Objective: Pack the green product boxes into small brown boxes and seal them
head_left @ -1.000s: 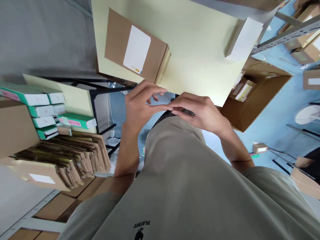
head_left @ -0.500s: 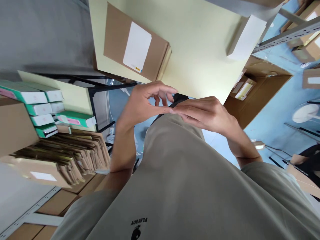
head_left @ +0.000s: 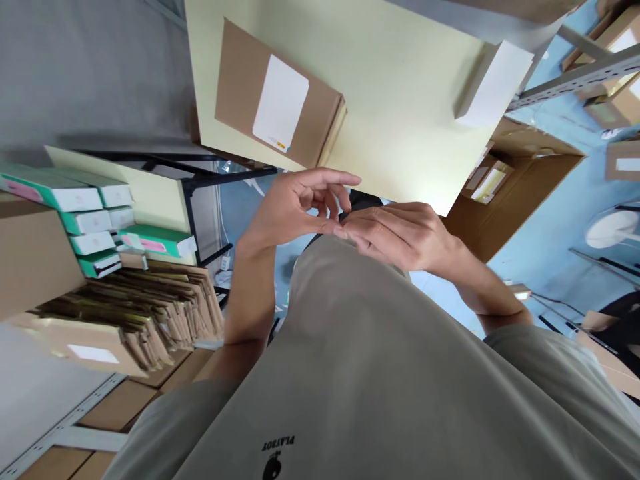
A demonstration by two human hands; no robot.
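Observation:
My left hand (head_left: 305,203) is in front of my shirt, near the table's front edge. Its index finger stretches out, the other fingers are loosely curled, and its thumb points toward my right hand with a gap between; no object shows in it. My right hand (head_left: 400,233) is closed, its fingertips pressed together at the tip of my left thumb. Anything small between those fingertips is hidden. Beyond the hands, a flat brown cardboard box (head_left: 240,83) with a white label (head_left: 281,100) lies on the pale yellow table (head_left: 395,113). Neither hand touches the box.
A white box (head_left: 493,83) stands at the table's right side. An open carton (head_left: 535,180) with packages inside is to the right. On the left are green-and-white boxes (head_left: 90,220) and a row of folded cardboard (head_left: 165,313). A metal rack bar (head_left: 580,80) crosses the upper right.
The view has shifted slightly, so the table and boxes sit a little lower and to the right. My right fingers have curled in more, and both hands remain together at the fingertips.

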